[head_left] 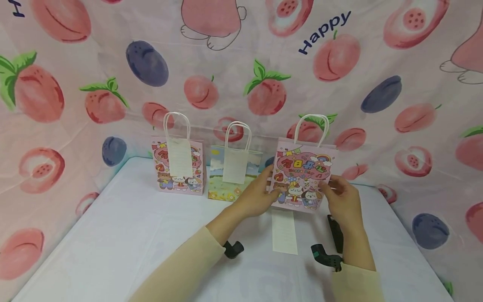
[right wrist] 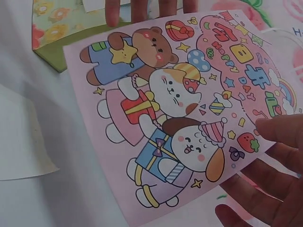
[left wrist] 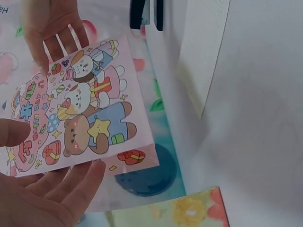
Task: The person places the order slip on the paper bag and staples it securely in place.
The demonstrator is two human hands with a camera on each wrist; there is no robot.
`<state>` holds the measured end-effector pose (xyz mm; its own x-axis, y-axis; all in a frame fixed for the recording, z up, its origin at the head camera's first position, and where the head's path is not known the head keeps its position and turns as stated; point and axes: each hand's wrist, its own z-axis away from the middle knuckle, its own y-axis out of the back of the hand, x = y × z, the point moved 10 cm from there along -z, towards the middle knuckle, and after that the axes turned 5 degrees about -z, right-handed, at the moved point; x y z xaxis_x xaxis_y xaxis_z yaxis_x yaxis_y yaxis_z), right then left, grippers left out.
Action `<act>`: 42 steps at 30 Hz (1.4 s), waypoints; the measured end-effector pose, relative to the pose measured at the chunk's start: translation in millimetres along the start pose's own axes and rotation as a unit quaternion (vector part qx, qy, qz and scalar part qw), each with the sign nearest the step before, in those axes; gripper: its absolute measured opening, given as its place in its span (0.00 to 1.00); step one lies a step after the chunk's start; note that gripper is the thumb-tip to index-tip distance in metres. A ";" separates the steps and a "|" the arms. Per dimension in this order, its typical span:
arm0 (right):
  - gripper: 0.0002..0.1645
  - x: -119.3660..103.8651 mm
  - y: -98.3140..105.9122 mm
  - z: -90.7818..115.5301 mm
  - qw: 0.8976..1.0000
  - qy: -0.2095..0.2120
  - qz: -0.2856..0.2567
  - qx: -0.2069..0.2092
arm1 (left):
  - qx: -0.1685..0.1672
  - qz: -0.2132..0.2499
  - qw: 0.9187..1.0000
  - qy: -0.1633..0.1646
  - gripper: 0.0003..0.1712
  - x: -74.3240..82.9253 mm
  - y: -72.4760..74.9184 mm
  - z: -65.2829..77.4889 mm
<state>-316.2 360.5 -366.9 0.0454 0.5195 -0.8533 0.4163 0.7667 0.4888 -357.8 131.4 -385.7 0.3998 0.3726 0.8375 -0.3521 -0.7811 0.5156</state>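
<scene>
Above the right half of the white cloth-covered table (head_left: 143, 243), a pink paper gift bag printed with cartoon animals and topped by white handles (head_left: 302, 176) was held slightly tilted between two hands, apparently clear of the surface; the left hand (head_left: 257, 195) pinched one side and the right hand (head_left: 345, 203) the other, each closed only as far as the paper allowed, thumb on the printed front and fingers behind. Just below its lower edge lay a loose, narrow white paper strip (head_left: 284, 233); lowering the bag straight down could well trap or bend that strip. Near the left hand stood a green-and-yellow meadow-print paper bag (head_left: 228, 192), which a careless swing might topple; harder thumb pressure would probably crease the pink panel, and a slackened pinch on either side could let it twist.
</scene>
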 end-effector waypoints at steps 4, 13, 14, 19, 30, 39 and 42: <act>0.29 -8.9 5.0 4.7 1.000 0.012 0.013 -0.002 | 0.005 -0.005 1.000 0.000 0.39 4.6 7.3 6.7; 0.26 -27.9 7.3 14.9 0.999 0.044 0.020 -0.018 | 0.026 -0.005 1.000 -0.003 0.37 12.5 27.2 20.6; 0.26 -30.1 6.8 15.8 0.998 0.050 0.017 -0.021 | 0.028 -0.004 1.000 -0.004 0.36 12.3 29.3 21.7; 0.23 -41.5 3.2 20.3 0.996 0.082 0.003 -0.031 | 0.050 -0.006 0.999 -0.018 0.34 10.3 44.0 28.5; 0.18 -58.1 -15.2 28.5 0.987 0.134 -0.043 -0.072 | 0.106 0.009 0.993 -0.052 0.40 1.1 85.2 43.3; 0.16 -62.8 -36.4 33.8 0.980 0.157 -0.055 -0.111 | 0.071 0.010 0.997 -0.038 0.40 -14.6 96.0 52.6; 0.15 -63.7 -42.2 35.0 0.977 0.158 -0.066 -0.124 | 0.050 0.005 0.998 -0.036 0.37 -18.7 95.4 56.8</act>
<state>-304.9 281.8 -339.6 -0.2925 0.4701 -0.8327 0.1645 0.8826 0.4404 -350.9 21.5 -362.5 0.4581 0.3294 0.8256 -0.2719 -0.8324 0.4830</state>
